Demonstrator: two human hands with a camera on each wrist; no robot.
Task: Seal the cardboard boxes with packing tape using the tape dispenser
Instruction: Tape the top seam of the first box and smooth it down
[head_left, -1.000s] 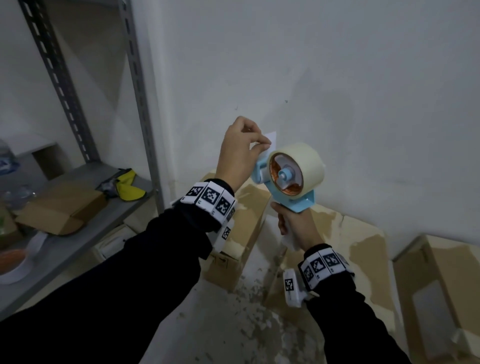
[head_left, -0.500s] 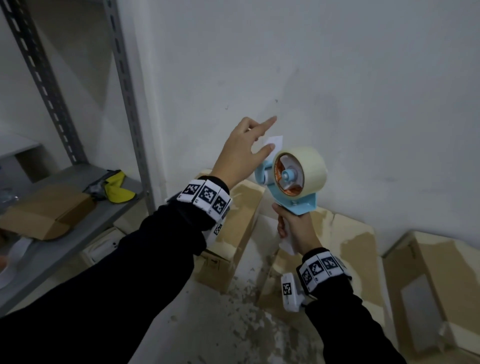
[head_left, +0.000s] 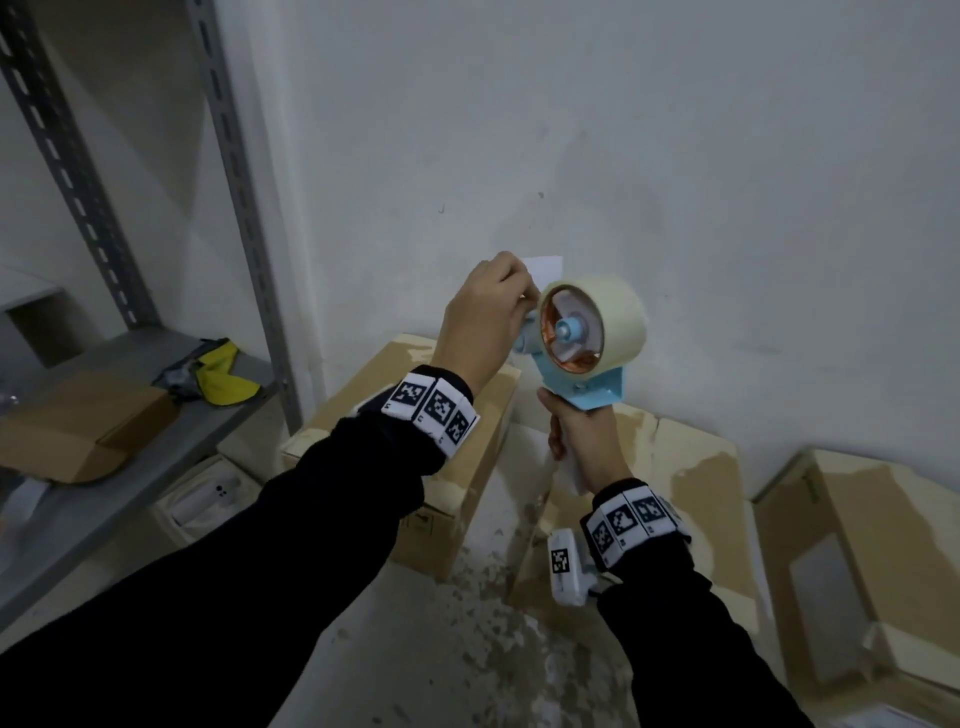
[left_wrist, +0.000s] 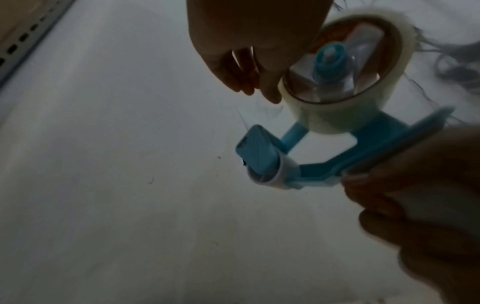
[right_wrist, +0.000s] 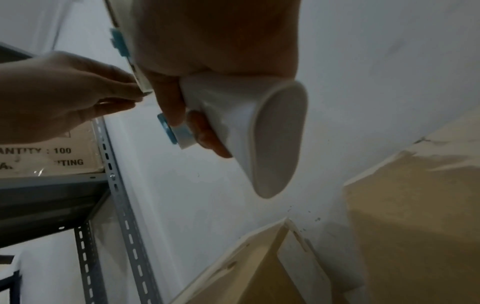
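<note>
I hold a blue tape dispenser (head_left: 587, 387) upright in front of the white wall. My right hand (head_left: 569, 441) grips its white handle (right_wrist: 246, 123). The cream tape roll (head_left: 597, 322) sits on the blue hub (left_wrist: 330, 61). My left hand (head_left: 522, 293) is at the roll's left side with its fingers curled, pinching the loose tape end (head_left: 543, 265), which sticks up as a pale flap. In the right wrist view the left hand's fingertips (right_wrist: 130, 90) meet at the strip's edge. Below stand cardboard boxes: one on the left (head_left: 415, 415), one in the middle (head_left: 691, 467), one on the right (head_left: 857, 545).
A grey metal shelf unit (head_left: 156, 441) stands at the left, carrying a flat cardboard box (head_left: 78, 426) and a yellow and black item (head_left: 223, 374). Its upright post (head_left: 244, 208) runs beside the wall. The concrete floor (head_left: 467, 649) between the boxes is speckled.
Half a second ago my left hand's fingers were spread open beside the roll; they have now curled back onto the tape end. The right hand still holds the dispenser.
</note>
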